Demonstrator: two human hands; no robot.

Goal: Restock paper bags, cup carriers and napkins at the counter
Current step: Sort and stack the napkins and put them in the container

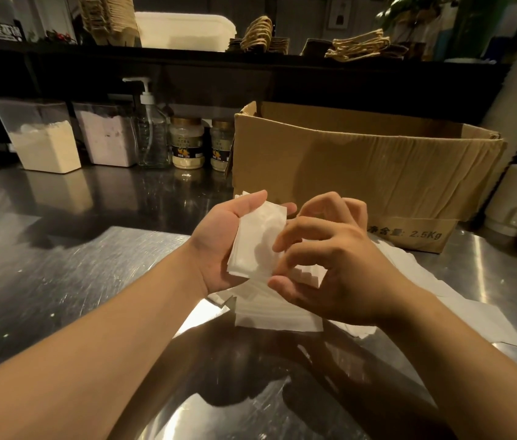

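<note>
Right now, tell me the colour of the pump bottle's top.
White pump top, clearest in the head view.

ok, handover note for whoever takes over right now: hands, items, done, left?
Left hand holds a small stack of white folded paper napkins. Right hand has fingers curled at the stack's edge, squaring it.
More loose white napkins lie on the steel counter, in front of the open brown cardboard box.
Done: one stack gathered.
Left: stack the loose ones; restocking not yet visible.

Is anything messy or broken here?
Yes. The cardboard box is creased and dented, with a bent corner flap. Loose napkins lie scattered unevenly on the steel counter beneath the hands, not in a neat stack. Nothing looks spilled.
</note>
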